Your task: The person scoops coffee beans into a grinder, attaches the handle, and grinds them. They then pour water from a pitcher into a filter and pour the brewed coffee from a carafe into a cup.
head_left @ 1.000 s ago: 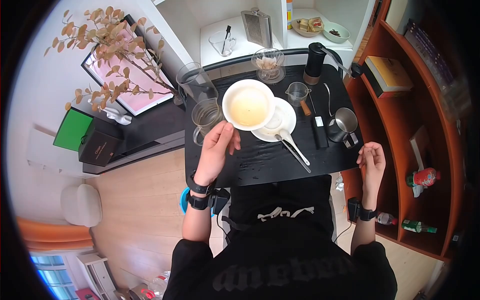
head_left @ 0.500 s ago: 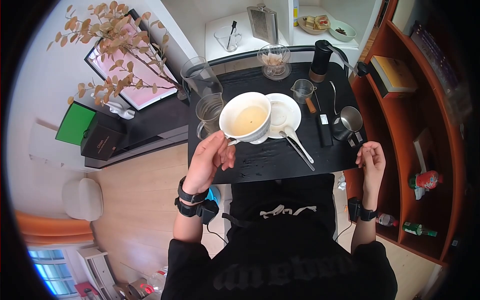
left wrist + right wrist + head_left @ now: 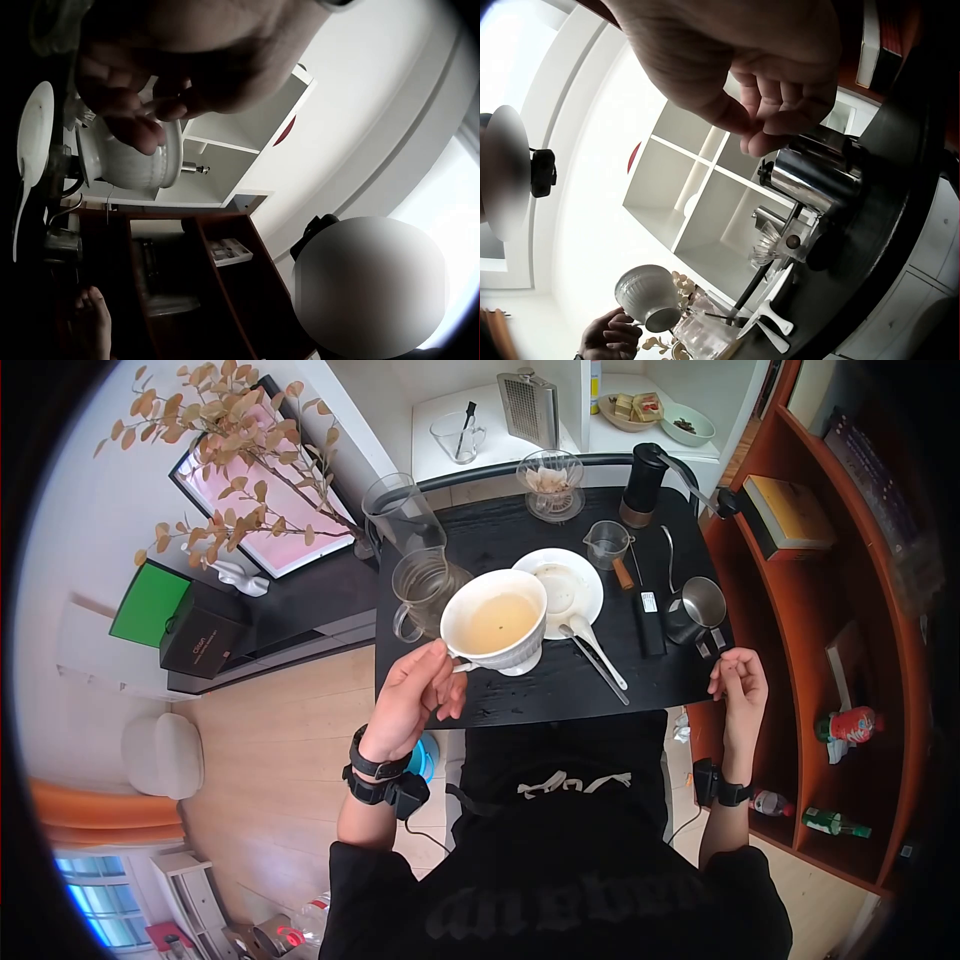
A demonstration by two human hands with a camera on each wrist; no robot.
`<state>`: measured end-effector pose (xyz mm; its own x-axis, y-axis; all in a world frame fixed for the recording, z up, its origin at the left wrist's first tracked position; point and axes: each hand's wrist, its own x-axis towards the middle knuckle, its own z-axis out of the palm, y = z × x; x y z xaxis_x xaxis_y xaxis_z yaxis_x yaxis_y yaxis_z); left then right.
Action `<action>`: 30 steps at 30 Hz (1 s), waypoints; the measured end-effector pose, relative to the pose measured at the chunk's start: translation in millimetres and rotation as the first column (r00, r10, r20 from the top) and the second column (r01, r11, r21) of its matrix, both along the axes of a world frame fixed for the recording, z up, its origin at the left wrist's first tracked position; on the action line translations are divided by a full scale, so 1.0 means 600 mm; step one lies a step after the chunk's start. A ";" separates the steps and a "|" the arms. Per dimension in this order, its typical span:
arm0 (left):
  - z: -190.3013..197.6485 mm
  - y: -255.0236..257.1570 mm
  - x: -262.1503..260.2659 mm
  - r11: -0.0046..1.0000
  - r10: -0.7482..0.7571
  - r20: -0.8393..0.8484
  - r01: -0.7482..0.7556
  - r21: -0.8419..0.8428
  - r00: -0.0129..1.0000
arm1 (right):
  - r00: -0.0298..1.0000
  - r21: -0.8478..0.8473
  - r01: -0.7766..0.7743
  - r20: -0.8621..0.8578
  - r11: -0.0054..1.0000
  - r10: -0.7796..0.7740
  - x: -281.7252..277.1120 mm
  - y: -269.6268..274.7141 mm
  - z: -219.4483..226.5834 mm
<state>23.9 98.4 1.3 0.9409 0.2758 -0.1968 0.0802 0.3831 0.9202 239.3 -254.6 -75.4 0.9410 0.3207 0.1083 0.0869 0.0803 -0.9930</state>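
My left hand [image 3: 412, 685] pinches the handle of a white footed teacup [image 3: 515, 655], which holds a pale yellowish liquid [image 3: 495, 625]. In the right wrist view the teacup [image 3: 646, 296] is raised in the air. Behind it in the head view lies a white saucer [image 3: 575, 575], with a white spoon [image 3: 603, 655] and a slim metal utensil [image 3: 592, 663] at its near side. By the table's right edge my right hand [image 3: 738, 685] hangs loosely curled and holds nothing, close to the handle of a metal gooseneck kettle [image 3: 690, 615].
A glass server [image 3: 425, 585] and a tall glass vessel [image 3: 395, 510] stand left on the black table [image 3: 500, 705]. Farther back are a glass dripper [image 3: 552, 485], a hand grinder [image 3: 640, 490] and a small glass pitcher [image 3: 605, 545]. A brown shelf [image 3: 800, 600] borders the right side.
The teacup has moved nearer to my body and away from over the saucer, tilting so that more of its outer wall shows. My right hand has stayed nearly still.
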 end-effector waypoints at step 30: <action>-0.181 -0.011 0.173 0.937 -0.040 0.043 0.022 0.348 0.998 | 0.997 0.044 -0.020 -0.070 0.999 0.023 -0.018 -0.008 -0.006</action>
